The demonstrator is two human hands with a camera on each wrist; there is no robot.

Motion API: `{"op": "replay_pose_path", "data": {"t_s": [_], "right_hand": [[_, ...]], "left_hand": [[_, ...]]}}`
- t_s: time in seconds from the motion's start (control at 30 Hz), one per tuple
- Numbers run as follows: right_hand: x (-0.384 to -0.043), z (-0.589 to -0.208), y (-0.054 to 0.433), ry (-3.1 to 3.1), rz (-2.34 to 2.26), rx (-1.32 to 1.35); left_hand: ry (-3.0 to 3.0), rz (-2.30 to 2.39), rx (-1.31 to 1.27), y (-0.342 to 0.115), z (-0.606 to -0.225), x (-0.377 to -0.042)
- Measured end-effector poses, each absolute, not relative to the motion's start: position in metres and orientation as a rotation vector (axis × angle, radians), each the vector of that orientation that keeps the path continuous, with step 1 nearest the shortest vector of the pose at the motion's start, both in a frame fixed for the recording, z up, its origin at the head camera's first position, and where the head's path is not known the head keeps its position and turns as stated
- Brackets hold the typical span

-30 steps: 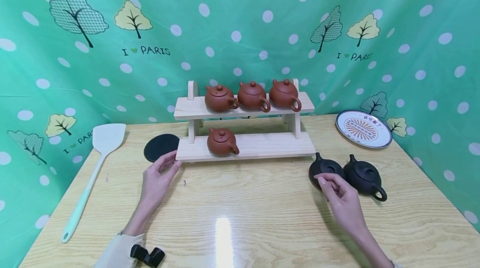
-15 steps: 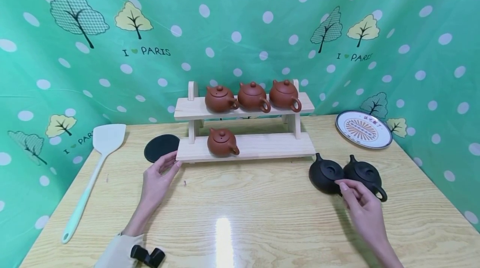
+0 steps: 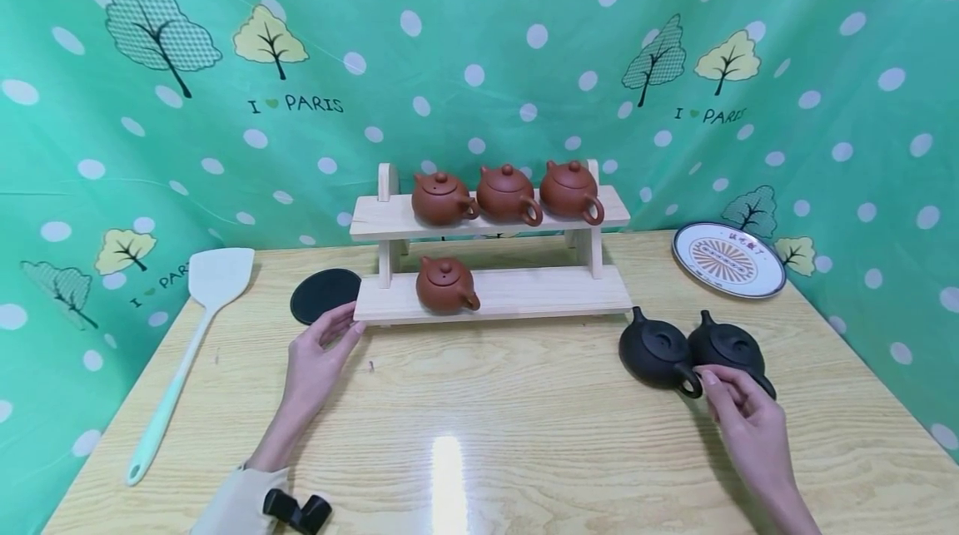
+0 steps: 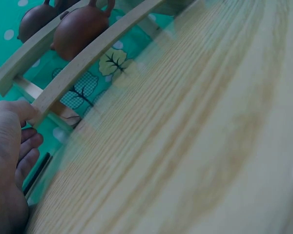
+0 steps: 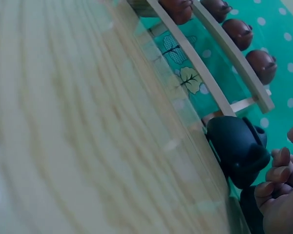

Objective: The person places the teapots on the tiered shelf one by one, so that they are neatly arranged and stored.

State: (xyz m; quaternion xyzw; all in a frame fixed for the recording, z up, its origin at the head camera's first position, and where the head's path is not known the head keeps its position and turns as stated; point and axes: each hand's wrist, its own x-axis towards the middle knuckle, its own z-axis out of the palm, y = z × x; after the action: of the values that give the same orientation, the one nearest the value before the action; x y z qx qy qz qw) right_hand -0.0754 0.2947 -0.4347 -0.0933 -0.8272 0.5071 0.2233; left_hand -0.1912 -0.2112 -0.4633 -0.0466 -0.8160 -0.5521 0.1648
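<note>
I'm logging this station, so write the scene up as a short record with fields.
Stand: wooden rack, two tiers
Upper shelf: three brown teapots
Lower shelf: single brown teapot, left of centre
Table, right side: two black teapots, a plate behind them
Table, left side: spatula, round black mat
Left hand: holds the lower shelf's left end
Right hand: at the left black teapot's handle; contact unclear
Backdrop: green dotted cloth
</note>
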Motion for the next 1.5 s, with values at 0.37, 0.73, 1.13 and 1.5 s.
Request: {"op": "replay_pose_path", "data": {"t_s": [0.37,0.73,1.13,1.5], "right_hand": [[-0.077,-0.444,0.299,-2.344,1.387,-0.269],[-0.081,-0.447,0.300,-2.472,1.348,-0.225],[-0.082,-0.448,0.306,-2.494,1.293,-0.048],[-0.081,-0.450,0.302,-2.537,1.251,-0.134]], "left_hand": [[-2.309,-1.590,-0.142,-0.210,-0.461,-0.190],[-2.317,-1.605,-0.124,-0.210,-0.459,-0.189],[-2.324,-1.610,-0.114,-0.210,-0.458,-0.188],[-2.318,-1.576,-0.128,-0.210,-0.460,-0.190]]}}
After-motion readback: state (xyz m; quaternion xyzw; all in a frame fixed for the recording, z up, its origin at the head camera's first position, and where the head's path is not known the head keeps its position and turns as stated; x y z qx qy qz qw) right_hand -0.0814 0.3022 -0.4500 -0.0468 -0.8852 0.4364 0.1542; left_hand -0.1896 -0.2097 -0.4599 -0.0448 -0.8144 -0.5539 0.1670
